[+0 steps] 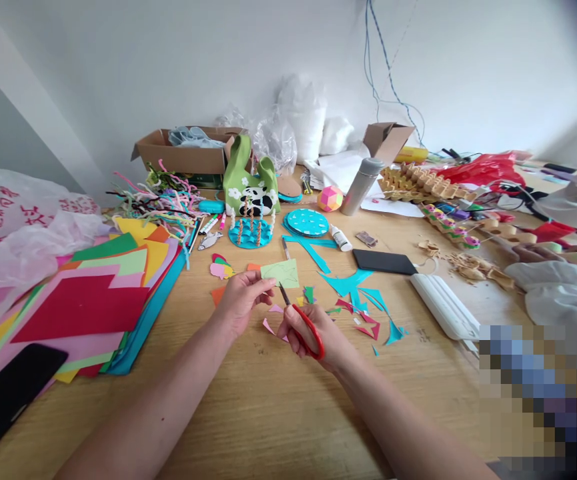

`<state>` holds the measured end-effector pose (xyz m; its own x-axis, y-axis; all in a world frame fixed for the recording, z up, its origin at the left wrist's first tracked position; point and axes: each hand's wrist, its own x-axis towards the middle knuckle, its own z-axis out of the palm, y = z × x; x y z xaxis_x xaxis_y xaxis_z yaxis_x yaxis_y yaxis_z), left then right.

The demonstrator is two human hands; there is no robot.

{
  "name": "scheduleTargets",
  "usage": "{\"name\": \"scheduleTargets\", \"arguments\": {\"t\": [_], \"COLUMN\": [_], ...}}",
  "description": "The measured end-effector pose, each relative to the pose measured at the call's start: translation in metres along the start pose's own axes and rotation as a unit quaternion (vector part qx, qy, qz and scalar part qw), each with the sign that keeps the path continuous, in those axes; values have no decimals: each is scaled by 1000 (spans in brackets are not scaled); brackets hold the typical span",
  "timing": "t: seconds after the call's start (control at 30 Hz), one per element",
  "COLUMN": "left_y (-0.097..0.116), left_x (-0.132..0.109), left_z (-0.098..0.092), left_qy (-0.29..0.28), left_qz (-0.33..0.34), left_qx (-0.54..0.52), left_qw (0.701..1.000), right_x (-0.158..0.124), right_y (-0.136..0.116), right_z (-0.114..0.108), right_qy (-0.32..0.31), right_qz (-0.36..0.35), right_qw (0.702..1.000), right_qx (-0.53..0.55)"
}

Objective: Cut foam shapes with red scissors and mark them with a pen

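My left hand (242, 297) pinches the lower left edge of a small light green piece of paper or felt (283, 272) with faint drawn lines on it. In my right hand (313, 333) is a pair of red-handled scissors (314, 333), its fingers around the handles. The scissor blades point up and left to the bottom edge of the green piece; whether they are parted I cannot tell. Several coloured scraps lie on the table below and beside my hands, among them a blue offcut (351, 283) and red offcuts (371, 327).
Stacked coloured sheets (83, 307) and a black phone (23, 383) lie at left. Behind stand a green panda bag (241, 167), a blue disc (307, 222), a white glue bottle (340, 238) and a grey bottle (363, 187). A black power bank-like slab (384, 261) and another person's hand (535, 252) are at right.
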<state>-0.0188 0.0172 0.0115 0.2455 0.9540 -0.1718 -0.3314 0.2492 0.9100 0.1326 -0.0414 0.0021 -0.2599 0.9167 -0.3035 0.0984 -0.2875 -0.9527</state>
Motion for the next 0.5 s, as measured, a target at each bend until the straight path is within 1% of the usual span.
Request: {"name": "scheduleTargets", "arguments": {"t": [0.13, 0.3, 0.5], "left_y": [1, 3, 6], "left_x": [0, 1, 2], "left_z": [-2, -3, -7], "left_qy": [-5, -12, -24], "left_qz": [3, 5, 6], "left_qx": [17, 46, 85], "left_qw": [1000, 999, 996], "right_x": [-2, -3, -4], "right_y": [-1, 0, -1], "right_z": [1, -1, 0], "right_qy": [-5, -35, -36], "right_qz": [-4, -6, -2], "right_qw": [1000, 999, 999], "right_qx": [-5, 3, -16]}}
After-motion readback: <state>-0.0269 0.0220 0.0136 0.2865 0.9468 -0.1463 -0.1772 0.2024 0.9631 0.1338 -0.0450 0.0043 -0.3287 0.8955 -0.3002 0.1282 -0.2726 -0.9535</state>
